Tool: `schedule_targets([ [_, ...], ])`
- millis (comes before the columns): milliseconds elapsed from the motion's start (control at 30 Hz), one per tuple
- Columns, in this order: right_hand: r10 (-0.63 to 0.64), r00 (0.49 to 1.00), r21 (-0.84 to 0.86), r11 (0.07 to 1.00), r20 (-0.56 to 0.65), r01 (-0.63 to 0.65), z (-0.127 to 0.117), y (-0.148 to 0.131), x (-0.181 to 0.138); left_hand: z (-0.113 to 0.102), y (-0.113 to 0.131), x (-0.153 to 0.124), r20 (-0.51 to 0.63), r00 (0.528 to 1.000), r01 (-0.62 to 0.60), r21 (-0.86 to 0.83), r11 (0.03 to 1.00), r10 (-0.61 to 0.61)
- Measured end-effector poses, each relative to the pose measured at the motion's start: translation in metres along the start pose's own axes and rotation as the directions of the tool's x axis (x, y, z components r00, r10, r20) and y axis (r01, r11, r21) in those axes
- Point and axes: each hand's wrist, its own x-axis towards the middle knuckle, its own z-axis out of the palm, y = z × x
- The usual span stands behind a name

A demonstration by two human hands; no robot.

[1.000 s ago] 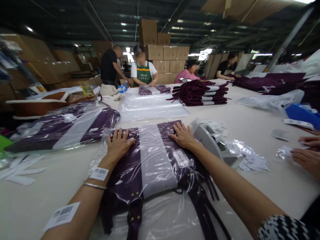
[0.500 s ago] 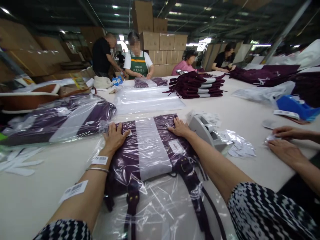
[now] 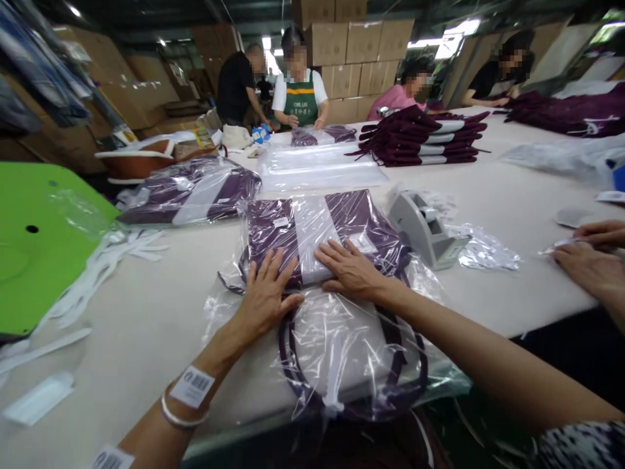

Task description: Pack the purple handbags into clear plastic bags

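Bag [image 3: 317,225], purple, in clear plastic [image 3: 336,326], lies on the table [image 3: 146,345], long side crosswise, most of its body beyond both hands. Left hand [image 3: 263,293] and right hand [image 3: 351,270] rest flat, fingers spread, pinching nothing; right is nearer the pale middle band [image 3: 310,218]. Handles [image 3: 420,365] loop back toward the person.

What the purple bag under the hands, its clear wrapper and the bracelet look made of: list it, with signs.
Purple bag: possibly leather or a synthetic lookalike, smooth, judging by its even dark surface; glare leaves this open.
Clear wrapper: probably thin plastic, glossy; it is see-through, wrinkled and full of sharp highlights.
Bracelet: likely metal, polished; it is a silvery, rigid-looking ring.
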Motion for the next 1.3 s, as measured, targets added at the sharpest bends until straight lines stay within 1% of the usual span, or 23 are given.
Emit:
schedule_targets([
  [67, 0.042, 0.998, -0.049, 0.998, -0.039, -0.043, 0.01, -0.004, 0.01, 0.006, 0.019, -0.031, -0.059, 0.997, -0.047, 0.029, 0.998, 0.049],
  [100, 0.066, 0.996, -0.064, 0.996, -0.057, -0.069, 0.014, -0.004, 0.015, 0.011, 0.024, -0.044, -0.074, 0.996, -0.044, 0.029, 0.999, 0.046],
  [167, 0.109, 0.99, -0.082, 0.99, -0.086, -0.116, 0.022, -0.003, 0.025, 0.02, 0.029, -0.063, -0.091, 0.996, 0.001, 0.01, 1.0, -0.001],
  [233, 0.141, 0.984, -0.086, 0.985, -0.106, -0.151, 0.028, 0.001, 0.036, 0.026, 0.025, -0.071, -0.097, 0.994, 0.047, -0.012, 0.999, -0.048],
  [333, 0.174, 0.977, -0.078, 0.98, -0.121, -0.184, 0.033, 0.01, 0.058, 0.029, 0.013, -0.063, -0.081, 0.995, 0.061, -0.028, 0.998, -0.063],
  [500, 0.201, 0.972, -0.057, 0.976, -0.118, -0.209, 0.035, 0.029, 0.095, 0.026, -0.002, -0.027, 0.032, 0.996, 0.082, -0.023, 0.996, -0.081],
  [567, 0.218, 0.971, -0.041, 0.974, -0.099, -0.223, 0.034, 0.034, 0.102, 0.024, -0.005, -0.019, 0.071, 0.994, 0.08, -0.025, 0.996, -0.078],
  [633, 0.232, 0.971, -0.01, 0.972, -0.061, -0.233, 0.029, 0.034, 0.101, 0.022, -0.007, -0.018, 0.087, 0.994, 0.064, -0.03, 0.997, -0.061],
  [700, 0.222, 0.975, 0.054, 0.974, -0.016, -0.221, 0.02, 0.029, 0.089, 0.02, -0.01, -0.024, 0.086, 0.996, 0.037, -0.042, 0.998, -0.034],
  [767, 0.179, 0.983, 0.153, 0.973, -0.036, -0.172, 0.003, 0.015, 0.062, 0.018, -0.013, -0.036, 0.079, 0.997, -0.003, -0.064, 0.998, 0.008],
  [833, 0.141, 0.982, 0.296, 0.95, -0.122, -0.1, -0.02, -0.008, 0.02, 0.018, -0.015, -0.052, 0.076, 0.995, -0.061, -0.086, 0.994, 0.068],
  [867, 0.141, 0.978, 0.391, 0.918, -0.153, -0.071, -0.032, -0.022, -0.004, 0.017, -0.015, -0.061, 0.074, 0.992, -0.094, -0.092, 0.991, 0.101],
  [900, 0.156, 0.978, 0.507, 0.86, -0.14, -0.065, -0.044, -0.036, -0.03, 0.016, -0.015, -0.071, 0.074, 0.988, -0.129, -0.095, 0.987, 0.136],
  [933, 0.152, 0.987, 0.618, 0.781, -0.051, -0.089, -0.055, -0.05, -0.057, 0.015, -0.013, -0.081, 0.073, 0.983, -0.162, -0.095, 0.982, 0.17],
  [967, 0.127, 0.988, 0.71, 0.688, 0.086, -0.15, -0.062, -0.062, -0.082, 0.014, -0.011, -0.091, 0.067, 0.977, -0.196, -0.095, 0.976, 0.203],
  [1000, 0.06, 0.967, 0.758, 0.61, 0.246, -0.231, -0.066, -0.073, -0.105, 0.013, -0.008, -0.1, 0.057, 0.971, -0.227, -0.098, 0.969, 0.233],
  [1033, 0.002, 0.93, 0.772, 0.556, 0.367, -0.306, -0.066, -0.081, -0.125, 0.012, -0.005, -0.108, 0.041, 0.965, -0.255, -0.103, 0.962, 0.26],
  [1067, -0.027, 0.89, 0.767, 0.521, 0.455, -0.376, -0.063, -0.086, -0.141, 0.011, -0.001, -0.114, 0.018, 0.959, -0.281, -0.108, 0.954, 0.284],
  [1100, -0.027, 0.859, 0.752, 0.497, 0.511, -0.432, -0.057, -0.09, -0.153, 0.011, 0.003, -0.119, -0.013, 0.954, -0.299, -0.112, 0.948, 0.299],
  [1167, 0.06, 0.833, 0.734, 0.441, 0.551, -0.517, -0.043, -0.092, -0.167, 0.011, 0.013, -0.121, -0.085, 0.955, -0.293, -0.122, 0.948, 0.284],
  [1233, 0.153, 0.814, 0.748, 0.33, 0.56, -0.576, -0.031, -0.095, -0.168, 0.009, 0.022, -0.116, -0.152, 0.963, -0.245, -0.146, 0.958, 0.223],
  [1300, 0.172, 0.816, 0.784, 0.229, 0.551, -0.577, -0.026, -0.102, -0.162, 0.003, 0.03, -0.109, -0.206, 0.966, -0.197, -0.187, 0.963, 0.157],
])
